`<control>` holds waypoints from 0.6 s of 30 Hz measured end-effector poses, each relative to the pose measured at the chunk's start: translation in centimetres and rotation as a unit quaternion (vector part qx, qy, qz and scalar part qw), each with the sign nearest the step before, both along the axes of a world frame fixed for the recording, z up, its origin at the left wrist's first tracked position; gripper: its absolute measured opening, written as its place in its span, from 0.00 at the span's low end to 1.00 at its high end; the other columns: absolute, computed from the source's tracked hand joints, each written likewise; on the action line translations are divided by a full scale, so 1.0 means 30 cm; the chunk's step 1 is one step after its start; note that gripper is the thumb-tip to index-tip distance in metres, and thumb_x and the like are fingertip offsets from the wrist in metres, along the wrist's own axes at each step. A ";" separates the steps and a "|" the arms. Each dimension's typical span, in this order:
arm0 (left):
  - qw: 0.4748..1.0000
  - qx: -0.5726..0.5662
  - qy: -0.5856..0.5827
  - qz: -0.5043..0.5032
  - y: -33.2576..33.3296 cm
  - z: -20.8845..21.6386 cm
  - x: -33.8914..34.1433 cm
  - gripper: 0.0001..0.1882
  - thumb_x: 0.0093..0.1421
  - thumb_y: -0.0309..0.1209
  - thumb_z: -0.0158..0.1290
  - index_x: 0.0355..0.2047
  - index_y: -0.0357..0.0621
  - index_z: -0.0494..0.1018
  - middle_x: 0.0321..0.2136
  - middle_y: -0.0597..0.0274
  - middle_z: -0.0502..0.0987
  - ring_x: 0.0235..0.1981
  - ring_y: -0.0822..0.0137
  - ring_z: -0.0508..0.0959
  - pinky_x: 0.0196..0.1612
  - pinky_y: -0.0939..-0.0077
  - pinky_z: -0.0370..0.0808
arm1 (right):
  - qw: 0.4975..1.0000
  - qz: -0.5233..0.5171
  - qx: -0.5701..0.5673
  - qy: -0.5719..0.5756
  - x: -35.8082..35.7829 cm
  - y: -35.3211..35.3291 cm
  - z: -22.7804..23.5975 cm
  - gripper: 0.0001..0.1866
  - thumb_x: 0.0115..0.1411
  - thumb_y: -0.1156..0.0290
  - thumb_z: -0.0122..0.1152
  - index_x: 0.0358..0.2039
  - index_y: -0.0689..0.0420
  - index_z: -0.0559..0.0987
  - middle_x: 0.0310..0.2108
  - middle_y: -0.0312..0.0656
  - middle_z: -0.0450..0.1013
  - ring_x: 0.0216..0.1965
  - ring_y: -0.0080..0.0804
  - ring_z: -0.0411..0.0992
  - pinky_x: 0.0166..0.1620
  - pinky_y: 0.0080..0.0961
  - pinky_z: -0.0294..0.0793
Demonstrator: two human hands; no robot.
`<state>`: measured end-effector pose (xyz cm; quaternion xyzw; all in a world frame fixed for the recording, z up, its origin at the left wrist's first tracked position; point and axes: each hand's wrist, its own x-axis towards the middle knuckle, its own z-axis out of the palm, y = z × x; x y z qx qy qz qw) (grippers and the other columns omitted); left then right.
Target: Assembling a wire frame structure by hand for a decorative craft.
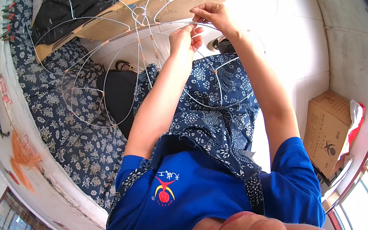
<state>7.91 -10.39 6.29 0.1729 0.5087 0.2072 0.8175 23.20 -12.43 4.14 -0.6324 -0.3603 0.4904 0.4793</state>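
A large frame of bent pale wire spreads across my lap and beyond my knees, its loops curving out to both sides like wings. Short orange-brown wrappings bind many of its joints, and a small wire ring tops the middle. My left hand is closed with its fingertips on a wire right of the middle. Just above and to the right, my right hand is closed in a pinch over the same wire. Whatever sits between its thumb and finger is too thin to make out.
Behind the frame lies cardboard with black plastic on it. Dark floral cloth hangs at left beside a pale worktop bearing orange strands. A cardboard box stands at right. A patterned apron covers my lap.
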 end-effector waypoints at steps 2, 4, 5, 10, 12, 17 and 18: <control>1.000 0.001 0.001 0.003 -0.002 0.002 0.002 0.11 0.64 0.30 0.44 0.41 0.38 0.72 0.26 0.58 0.78 0.17 0.74 0.73 0.20 0.82 0.73 | 1.000 -0.003 -0.005 0.000 -0.002 -0.002 0.009 0.13 0.58 0.64 0.62 0.36 0.62 0.80 0.29 0.39 0.78 0.32 0.22 0.75 0.40 0.19 0.76; 1.000 0.006 -0.004 -0.003 -0.003 -0.001 0.000 0.11 0.64 0.31 0.45 0.41 0.38 0.72 0.26 0.58 0.78 0.17 0.74 0.73 0.20 0.82 0.73 | 1.000 0.002 0.027 0.002 -0.003 -0.006 0.016 0.13 0.57 0.64 0.63 0.35 0.63 0.81 0.28 0.39 0.78 0.32 0.22 0.75 0.39 0.19 0.75; 1.000 0.011 -0.007 -0.005 -0.002 -0.002 -0.006 0.11 0.63 0.31 0.45 0.40 0.39 0.72 0.26 0.58 0.78 0.17 0.74 0.73 0.20 0.83 0.73 | 1.000 0.004 0.027 0.003 -0.017 -0.006 0.032 0.13 0.57 0.64 0.63 0.35 0.63 0.81 0.28 0.39 0.78 0.32 0.22 0.75 0.39 0.19 0.75; 0.996 0.083 0.004 -0.039 -0.019 0.013 -0.048 0.09 0.62 0.29 0.46 0.39 0.37 0.72 0.25 0.57 0.78 0.17 0.73 0.74 0.20 0.81 0.74 | 0.989 -0.020 0.023 -0.142 -0.070 -0.038 0.083 0.13 0.57 0.65 0.64 0.33 0.64 0.81 0.27 0.38 0.78 0.31 0.19 0.74 0.37 0.18 0.73; 0.961 0.219 0.088 -0.142 -0.042 0.045 -0.062 0.08 0.59 0.29 0.52 0.38 0.40 0.73 0.27 0.60 0.76 0.25 0.70 0.76 0.25 0.76 0.74 | 0.991 -0.034 0.028 -0.125 -0.053 -0.049 0.074 0.13 0.57 0.65 0.64 0.33 0.63 0.81 0.27 0.38 0.79 0.31 0.19 0.74 0.36 0.18 0.73; 0.564 0.738 0.336 -0.155 0.050 0.051 -0.082 0.11 0.50 0.29 0.59 0.36 0.48 0.75 0.36 0.64 0.73 0.43 0.60 0.73 0.45 0.61 0.69 | 0.984 -0.062 0.042 -0.161 -0.047 -0.046 0.054 0.13 0.57 0.63 0.62 0.35 0.60 0.81 0.25 0.41 0.78 0.27 0.24 0.75 0.34 0.21 0.73; 0.514 0.770 0.325 -0.193 0.076 0.045 -0.091 0.10 0.51 0.30 0.58 0.35 0.48 0.75 0.36 0.64 0.74 0.43 0.60 0.73 0.47 0.61 0.68 | 0.984 -0.061 0.044 -0.159 -0.062 -0.043 0.067 0.13 0.57 0.63 0.62 0.35 0.60 0.81 0.25 0.41 0.78 0.27 0.24 0.75 0.34 0.21 0.73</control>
